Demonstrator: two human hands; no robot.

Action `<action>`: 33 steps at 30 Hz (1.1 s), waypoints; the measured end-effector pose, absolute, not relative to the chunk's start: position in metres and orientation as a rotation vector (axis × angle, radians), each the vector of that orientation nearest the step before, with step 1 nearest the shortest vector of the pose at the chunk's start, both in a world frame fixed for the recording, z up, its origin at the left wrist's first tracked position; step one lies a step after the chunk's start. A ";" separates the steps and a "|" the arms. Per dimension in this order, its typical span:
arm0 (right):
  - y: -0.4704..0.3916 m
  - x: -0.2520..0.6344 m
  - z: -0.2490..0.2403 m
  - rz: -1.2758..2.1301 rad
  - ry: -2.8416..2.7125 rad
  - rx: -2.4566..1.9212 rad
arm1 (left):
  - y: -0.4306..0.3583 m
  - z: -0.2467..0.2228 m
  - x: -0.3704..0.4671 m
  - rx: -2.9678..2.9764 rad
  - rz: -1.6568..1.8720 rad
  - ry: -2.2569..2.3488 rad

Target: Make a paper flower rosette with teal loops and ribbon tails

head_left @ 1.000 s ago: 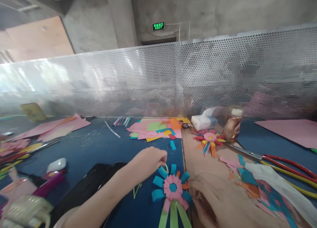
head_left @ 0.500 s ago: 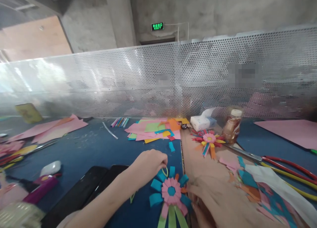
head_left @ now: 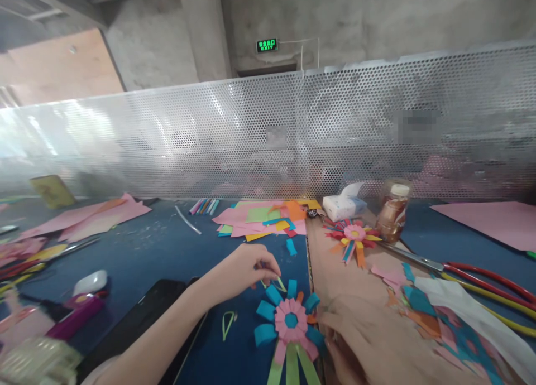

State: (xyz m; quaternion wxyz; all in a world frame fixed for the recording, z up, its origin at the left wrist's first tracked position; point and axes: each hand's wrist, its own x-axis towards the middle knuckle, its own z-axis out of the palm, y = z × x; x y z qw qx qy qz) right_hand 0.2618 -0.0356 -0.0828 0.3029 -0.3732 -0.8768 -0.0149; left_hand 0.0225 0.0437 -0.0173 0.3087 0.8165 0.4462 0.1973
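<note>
A paper flower with a pink ring, blue looped petals and light green strips hangs low in the middle of the view. Just above its upper petals, my left hand pinches a thin light green paper strip, bent into a loop. My right hand, palm down and partly blurred, has its curled fingertips at the flower's right edge and seems to hold it there. Left of the flower, another green paper loop lies on the blue table.
A finished-looking red and pink paper flower lies on cardboard beside a brown bottle and a tissue pack. Large scissors and paper scraps are at right. A black phone-like slab lies under my left forearm.
My left hand has drawn slightly left and its fingers show more from the side. The green strip in it is now angled differently over the petals. My right hand stays at the flower.
</note>
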 end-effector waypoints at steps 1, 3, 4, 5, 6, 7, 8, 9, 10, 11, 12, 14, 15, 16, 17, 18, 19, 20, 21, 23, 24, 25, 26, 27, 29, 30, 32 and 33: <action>-0.036 0.262 -0.083 -0.044 -2.323 -0.991 | 0.043 -0.016 0.021 2.156 0.505 1.209; -0.035 0.264 -0.086 -0.052 -2.316 -0.995 | 0.042 -0.014 0.019 2.118 0.471 1.264; -0.034 0.265 -0.087 -0.056 -2.311 -0.997 | 0.042 -0.014 0.018 2.089 0.464 1.277; -0.033 0.266 -0.089 -0.060 -2.305 -1.000 | 0.041 -0.014 0.018 2.064 0.466 1.277; -0.032 0.266 -0.091 -0.064 -2.298 -1.002 | 0.041 -0.014 0.017 2.045 0.477 1.260; -0.031 0.267 -0.093 -0.066 -2.292 -1.005 | 0.041 -0.015 0.017 2.031 0.491 1.228; -0.030 0.268 -0.095 -0.069 -2.286 -1.005 | 0.041 -0.015 0.016 2.017 0.507 1.191; -0.030 0.269 -0.096 -0.071 -2.282 -1.005 | 0.041 -0.016 0.016 2.002 0.520 1.156; -0.030 0.269 -0.098 -0.073 -2.278 -1.003 | 0.041 -0.017 0.016 1.988 0.531 1.129; -0.030 0.270 -0.098 -0.075 -2.276 -1.000 | 0.041 -0.018 0.016 1.977 0.533 1.110; -0.031 0.271 -0.099 -0.076 -2.275 -0.995 | 0.041 -0.019 0.017 1.971 0.532 1.099; -0.033 0.271 -0.099 -0.078 -2.273 -0.989 | 0.041 -0.021 0.017 1.967 0.534 1.091; -0.033 0.271 -0.099 -0.079 -2.272 -0.987 | 0.042 -0.022 0.017 1.969 0.538 1.093; -0.033 0.270 -0.098 -0.079 -2.271 -0.984 | 0.042 -0.024 0.018 1.972 0.545 1.098; -0.033 0.269 -0.097 -0.079 -2.270 -0.982 | 0.042 -0.025 0.018 1.974 0.556 1.103; -0.033 0.268 -0.097 -0.080 -2.269 -0.981 | 0.042 -0.027 0.019 1.975 0.572 1.111; -0.032 0.266 -0.096 -0.080 -2.268 -0.981 | 0.043 -0.029 0.020 1.979 0.588 1.122; -0.032 0.265 -0.095 -0.080 -2.268 -0.979 | 0.043 -0.030 0.020 1.990 0.604 1.134; -0.031 0.263 -0.093 -0.080 -2.269 -0.978 | 0.043 -0.031 0.021 2.009 0.619 1.148; -0.031 0.260 -0.089 -0.077 -2.275 -0.977 | 0.043 -0.031 0.023 2.074 0.640 1.188; -0.031 0.258 -0.088 -0.076 -2.277 -0.980 | 0.042 -0.032 0.024 2.112 0.642 1.210; -0.031 0.258 -0.086 -0.075 -2.278 -0.985 | 0.042 -0.031 0.025 2.145 0.643 1.231; -0.031 0.257 -0.084 -0.074 -2.276 -0.993 | 0.041 -0.031 0.026 2.167 0.645 1.248; -0.031 0.257 -0.083 -0.073 -2.275 -1.000 | 0.041 -0.031 0.027 2.181 0.643 1.261; -0.031 0.256 -0.083 -0.069 -2.271 -1.012 | 0.040 -0.032 0.028 2.196 0.632 1.273; -0.031 0.256 -0.083 -0.065 -2.270 -1.016 | 0.039 -0.032 0.029 2.201 0.626 1.273; -0.030 0.257 -0.084 -0.055 -2.272 -1.018 | 0.038 -0.034 0.030 2.208 0.617 1.264; -0.031 0.257 -0.084 -0.050 -2.272 -1.020 | 0.038 -0.034 0.031 2.211 0.619 1.259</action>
